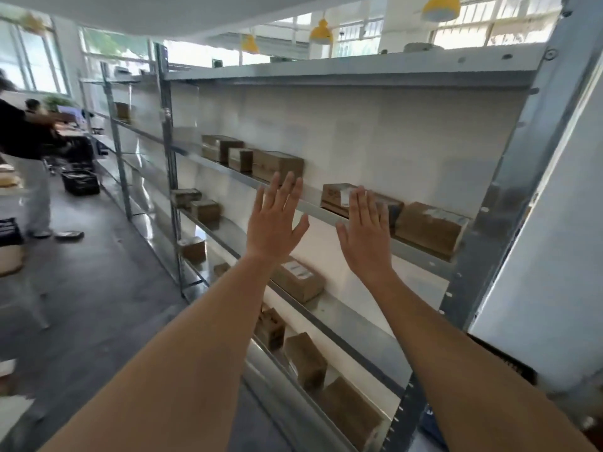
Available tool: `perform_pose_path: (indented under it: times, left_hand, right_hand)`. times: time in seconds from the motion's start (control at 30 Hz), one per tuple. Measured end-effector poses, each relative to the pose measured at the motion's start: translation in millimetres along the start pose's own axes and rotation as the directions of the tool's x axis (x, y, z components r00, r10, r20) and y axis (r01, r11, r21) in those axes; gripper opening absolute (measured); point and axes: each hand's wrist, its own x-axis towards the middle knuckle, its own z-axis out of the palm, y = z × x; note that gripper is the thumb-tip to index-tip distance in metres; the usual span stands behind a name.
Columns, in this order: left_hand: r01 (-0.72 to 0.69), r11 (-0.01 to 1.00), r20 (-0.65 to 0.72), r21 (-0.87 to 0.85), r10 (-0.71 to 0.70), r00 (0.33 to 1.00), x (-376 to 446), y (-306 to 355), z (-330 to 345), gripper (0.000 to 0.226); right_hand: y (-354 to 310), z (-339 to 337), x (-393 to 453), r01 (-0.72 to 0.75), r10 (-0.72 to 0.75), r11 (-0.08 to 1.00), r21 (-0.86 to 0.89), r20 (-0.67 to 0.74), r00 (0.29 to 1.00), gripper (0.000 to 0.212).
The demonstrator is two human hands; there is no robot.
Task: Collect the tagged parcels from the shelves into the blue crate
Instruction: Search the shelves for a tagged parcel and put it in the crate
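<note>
Fingers (pixel 283 187) of my left hand (pixel 273 223) and of my right hand (pixel 366 236) are spread flat and apart, palms toward the rack, holding nothing. Largest in view, the metal shelving unit (pixel 509 177) runs from near right to far left, its tiers carrying brown cardboard parcels. On the tier at hand height, one parcel with a pale label (pixel 339 199) sits just behind my right fingertips, a second parcel (pixel 430 225) just beside it to the right, and a row of three parcels (pixel 251 158) stands farther left, beyond my left hand. A labelled parcel (pixel 298 280) lies one tier down, between my forearms. No blue crate can be identified. I judge these small boxes to be light, stiff and somewhat smooth, best gripped by two opposite side faces. Both arms reach forward nearly straight, wrists bent back.
</note>
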Motion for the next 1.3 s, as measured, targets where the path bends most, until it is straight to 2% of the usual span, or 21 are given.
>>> perform_pose_path:
  times: [0.27,0.5,0.7,0.8,0.93,1.3]
  left_hand:
    - [0.115,0.986,0.031,0.12,-0.119,0.992,9,-100,47,0.068]
    - [0.066,0.987,0.087,0.144,-0.079,0.993,40,-168,103,0.067]
    - [0.068,0.982,0.117,0.174,-0.089,0.989,58,-232,152,0.067]
    - [0.027,0.978,0.165,0.206,-0.061,0.984,64,-275,179,0.068]
    - [0.067,0.978,0.222,0.197,-0.111,0.969,69,-327,225,0.07]
    - [0.111,0.98,0.44,0.162,-0.173,0.881,63,-447,365,0.069]
  right_hand:
    - [-68,81,54,0.089,-0.093,0.987,0.136,0.024,0.995,0.068]
    - [-110,159,105,0.116,-0.122,0.987,0.114,0.046,0.991,0.065]
    - [-162,220,145,0.168,-0.179,0.969,0.18,0.051,0.982,0.063]
    - [-190,261,162,0.21,-0.229,0.955,0.209,0.075,0.97,0.061]
    - [-218,333,176,0.248,-0.288,0.935,0.252,0.136,0.948,0.06]
    - [-331,511,225,0.191,-0.342,0.881,0.433,0.303,0.889,0.059]
